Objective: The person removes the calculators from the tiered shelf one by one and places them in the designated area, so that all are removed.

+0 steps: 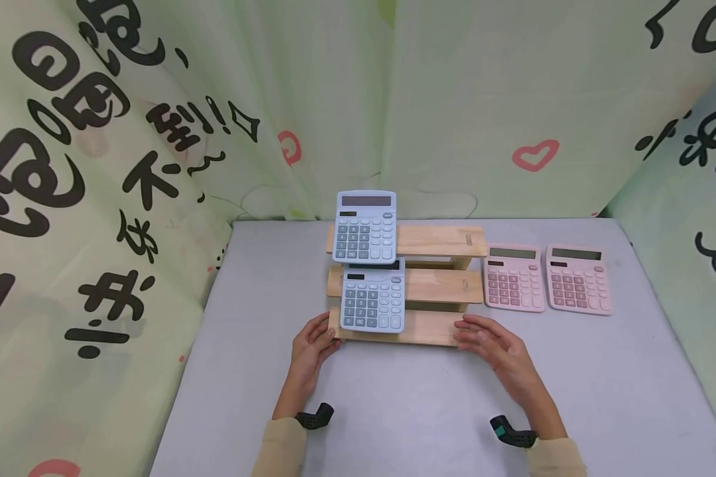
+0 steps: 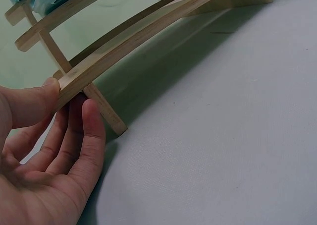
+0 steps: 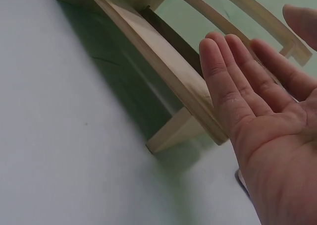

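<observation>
A three-tier wooden rack (image 1: 429, 324) stands on the table, with two blue calculators on its left part. One blue calculator (image 1: 365, 228) leans on the top tier; the other blue calculator (image 1: 372, 301) rests lower, its upper edge overlapped by the first. My left hand (image 1: 311, 351) pinches the left end of the lowest board, thumb (image 2: 37, 103) above and fingers (image 2: 89, 150) beneath. At the board's right end is my right hand (image 1: 501, 361), its fingers (image 3: 218, 76) straight and close beside the wood, the thumb held away from it.
To the right of the rack, two pink calculators, one nearer (image 1: 514, 278) and one farther right (image 1: 579, 279), lie side by side on the white table (image 1: 417, 411). A green printed curtain (image 1: 453, 119) hangs behind the table and along both sides.
</observation>
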{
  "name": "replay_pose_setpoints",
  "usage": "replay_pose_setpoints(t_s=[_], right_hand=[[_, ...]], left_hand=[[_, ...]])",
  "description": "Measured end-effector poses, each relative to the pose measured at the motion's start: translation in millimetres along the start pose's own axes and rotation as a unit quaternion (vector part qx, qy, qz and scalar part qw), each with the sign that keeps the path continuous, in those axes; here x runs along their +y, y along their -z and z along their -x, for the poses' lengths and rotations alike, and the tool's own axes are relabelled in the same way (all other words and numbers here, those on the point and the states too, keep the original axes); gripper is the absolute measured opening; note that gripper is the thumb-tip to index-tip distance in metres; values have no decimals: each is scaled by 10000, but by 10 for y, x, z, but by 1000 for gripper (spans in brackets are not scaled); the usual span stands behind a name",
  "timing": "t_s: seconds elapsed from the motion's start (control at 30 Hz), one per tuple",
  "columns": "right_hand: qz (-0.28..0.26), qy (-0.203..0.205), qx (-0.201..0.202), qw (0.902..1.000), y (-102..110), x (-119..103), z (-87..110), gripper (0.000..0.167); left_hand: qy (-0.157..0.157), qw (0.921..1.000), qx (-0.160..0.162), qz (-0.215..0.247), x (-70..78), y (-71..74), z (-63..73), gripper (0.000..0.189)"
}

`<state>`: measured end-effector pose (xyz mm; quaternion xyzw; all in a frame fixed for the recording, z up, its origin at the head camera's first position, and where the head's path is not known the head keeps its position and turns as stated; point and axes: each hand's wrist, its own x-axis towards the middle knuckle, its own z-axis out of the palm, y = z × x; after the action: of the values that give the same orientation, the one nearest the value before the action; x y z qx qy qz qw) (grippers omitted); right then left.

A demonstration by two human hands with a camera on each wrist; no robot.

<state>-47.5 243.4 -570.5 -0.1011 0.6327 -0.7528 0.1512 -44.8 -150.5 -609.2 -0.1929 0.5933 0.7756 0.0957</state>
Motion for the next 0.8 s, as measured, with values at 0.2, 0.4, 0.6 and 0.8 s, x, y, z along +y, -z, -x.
replay_pose_setpoints(t_s=[0.2, 0.4, 0.6, 0.8], right_hand=[[-237, -65, -241, 9994, -154, 59, -49, 45], [-522, -117, -482, 9974, -400, 151, -143, 46], [-764, -73, -761, 9941, -596, 203, -251, 49], [-805, -182, -731, 9939, -745, 204, -339, 48]], left_hand=[[6, 10000, 4, -19, -9, 2, 9, 51], [-62, 9999, 83, -2, -11, 14, 21, 51], [-70, 9999, 72, -11, -23, 5, 17, 50], [-72, 9999, 90, -6, -8, -11, 15, 51]])
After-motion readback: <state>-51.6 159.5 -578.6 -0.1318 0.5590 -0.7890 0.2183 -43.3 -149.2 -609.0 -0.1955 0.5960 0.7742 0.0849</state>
